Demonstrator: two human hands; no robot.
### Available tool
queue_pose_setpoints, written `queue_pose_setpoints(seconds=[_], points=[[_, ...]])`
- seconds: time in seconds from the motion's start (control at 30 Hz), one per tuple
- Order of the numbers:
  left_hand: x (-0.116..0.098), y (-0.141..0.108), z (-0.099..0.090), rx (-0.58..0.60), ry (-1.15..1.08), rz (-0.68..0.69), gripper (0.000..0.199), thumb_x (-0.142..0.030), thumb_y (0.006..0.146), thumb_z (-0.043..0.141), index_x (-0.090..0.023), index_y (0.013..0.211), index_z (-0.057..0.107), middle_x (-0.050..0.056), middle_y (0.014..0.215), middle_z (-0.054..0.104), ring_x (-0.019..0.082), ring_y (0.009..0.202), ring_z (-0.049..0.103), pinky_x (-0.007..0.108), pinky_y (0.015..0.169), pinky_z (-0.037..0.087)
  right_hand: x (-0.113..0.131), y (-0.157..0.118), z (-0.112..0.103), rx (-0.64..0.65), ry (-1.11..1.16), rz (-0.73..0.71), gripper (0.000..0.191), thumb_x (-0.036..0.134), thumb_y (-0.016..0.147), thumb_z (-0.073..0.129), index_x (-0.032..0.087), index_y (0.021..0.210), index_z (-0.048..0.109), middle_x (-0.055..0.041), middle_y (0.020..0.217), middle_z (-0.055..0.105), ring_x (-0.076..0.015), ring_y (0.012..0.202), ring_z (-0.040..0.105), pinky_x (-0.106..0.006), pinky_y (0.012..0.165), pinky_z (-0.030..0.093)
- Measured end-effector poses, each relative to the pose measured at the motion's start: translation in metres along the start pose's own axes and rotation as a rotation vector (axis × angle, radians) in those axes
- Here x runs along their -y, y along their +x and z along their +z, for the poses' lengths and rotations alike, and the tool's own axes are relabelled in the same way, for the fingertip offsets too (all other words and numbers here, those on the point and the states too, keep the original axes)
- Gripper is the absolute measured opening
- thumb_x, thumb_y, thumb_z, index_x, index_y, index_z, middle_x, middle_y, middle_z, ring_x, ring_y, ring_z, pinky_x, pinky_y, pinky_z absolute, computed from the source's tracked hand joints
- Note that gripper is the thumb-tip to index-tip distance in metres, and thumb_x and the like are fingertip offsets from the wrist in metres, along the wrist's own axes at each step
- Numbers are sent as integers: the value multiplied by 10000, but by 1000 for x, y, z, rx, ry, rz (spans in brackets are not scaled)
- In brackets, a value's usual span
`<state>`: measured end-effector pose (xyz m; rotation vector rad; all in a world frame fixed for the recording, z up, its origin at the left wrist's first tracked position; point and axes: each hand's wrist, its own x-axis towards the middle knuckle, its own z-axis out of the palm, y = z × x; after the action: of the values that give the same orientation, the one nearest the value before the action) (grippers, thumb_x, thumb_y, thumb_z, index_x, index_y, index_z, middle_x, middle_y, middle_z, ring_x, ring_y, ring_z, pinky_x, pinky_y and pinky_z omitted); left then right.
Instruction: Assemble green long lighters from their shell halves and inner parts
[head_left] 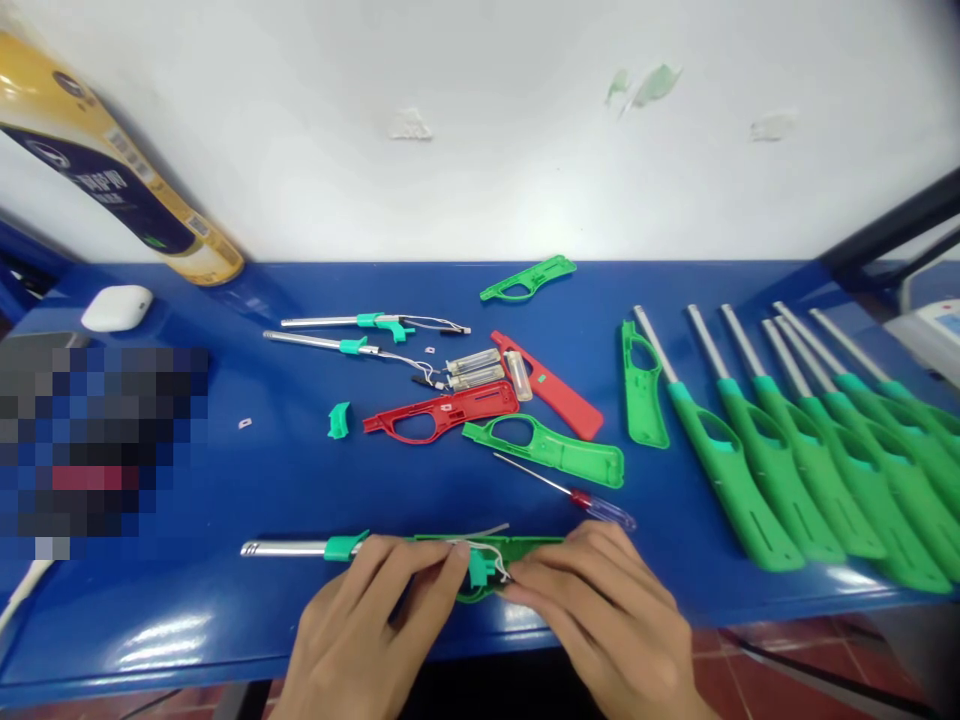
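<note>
A half-assembled gas lighter lies in front of me, its metal tube [289, 548] pointing left and its green half shell [517, 548] open. My left hand [382, 610] is closed on its middle, with thumb and forefinger by the teal trigger [480, 568]. At the shell's right part, my right hand [600, 610] pinches the white wires [496, 562] near their end. What exactly lies between those fingertips is partly hidden. Just behind the right hand rests a screwdriver [574, 495] with a red and clear handle.
Beyond lie two tube assemblies [330, 322], clear fuel tanks [476, 372], red shells [450, 410], green shells [555, 455] and a teal piece [339, 420]. Several assembled green lighters [720, 480] line the right. A yellow bottle [127, 170] and white earbuds case [116, 307] stand left.
</note>
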<state>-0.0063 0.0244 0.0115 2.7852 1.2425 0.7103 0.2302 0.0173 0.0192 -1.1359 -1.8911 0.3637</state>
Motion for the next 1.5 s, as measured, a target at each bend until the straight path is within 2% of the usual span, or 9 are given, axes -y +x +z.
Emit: queue_pose_setpoints(seconds=[0.4,0.57,0.67,0.87,1.0,1.13,1.2,1.3,1.5], points=[[-6,-3,-4,78,90,20,426,-62,1004,420,-177,1335,663,71,1108,718,212,998,571,231,713,560,-1,-3,1,19,-77,-20,113,74,922,724,169,973,761,-24,871,742,-124,723,636,-310,679,485],[-9,-5,-10,149,112,6,485,-52,975,409,-177,1392,621,59,1182,722,215,1040,607,251,775,586,0,-1,2,12,-81,-25,99,82,944,704,167,969,749,-19,870,751,-122,728,654,-313,694,482],[-10,-5,-12,170,139,3,498,-48,984,388,-191,1403,616,50,1209,727,217,1046,644,271,753,599,2,-1,3,27,-105,-45,122,93,989,650,166,976,747,-23,881,767,-125,750,679,-316,710,480],[-16,0,-12,97,111,-48,335,-221,1090,447,-227,1334,677,40,1135,756,189,959,704,294,779,602,8,-2,2,-22,-123,-26,160,103,1015,615,168,951,747,-26,849,760,-135,776,696,-320,745,482],[-18,-6,-7,70,132,-50,336,-188,1076,470,-237,1313,703,44,1177,762,182,1015,718,265,815,586,8,-1,2,-36,-99,-21,158,79,994,630,159,925,747,-38,842,761,-147,772,704,-326,741,496],[-16,-24,-2,127,230,37,372,-205,1049,517,-290,1373,678,18,1413,688,246,1179,696,349,921,583,8,0,2,-61,-52,-6,171,56,976,640,168,905,748,-27,825,773,-148,760,717,-327,749,529],[-15,-32,0,122,271,69,383,-209,1031,557,-291,1387,671,20,1459,661,265,1204,688,376,934,572,9,0,2,-70,-14,16,185,44,973,634,173,912,751,-16,834,782,-142,756,726,-322,747,546],[-16,-34,0,89,283,77,369,-202,1021,584,-287,1366,686,9,1449,670,260,1198,688,382,944,553,10,0,3,-59,35,61,183,41,967,639,185,947,751,7,870,791,-130,750,726,-322,755,559],[-19,-20,-6,77,244,36,347,-154,1069,481,-265,1290,724,-29,1369,718,223,1151,702,350,938,548,8,-1,2,-22,34,55,148,45,953,679,180,954,739,16,861,780,-109,733,698,-316,769,534]])
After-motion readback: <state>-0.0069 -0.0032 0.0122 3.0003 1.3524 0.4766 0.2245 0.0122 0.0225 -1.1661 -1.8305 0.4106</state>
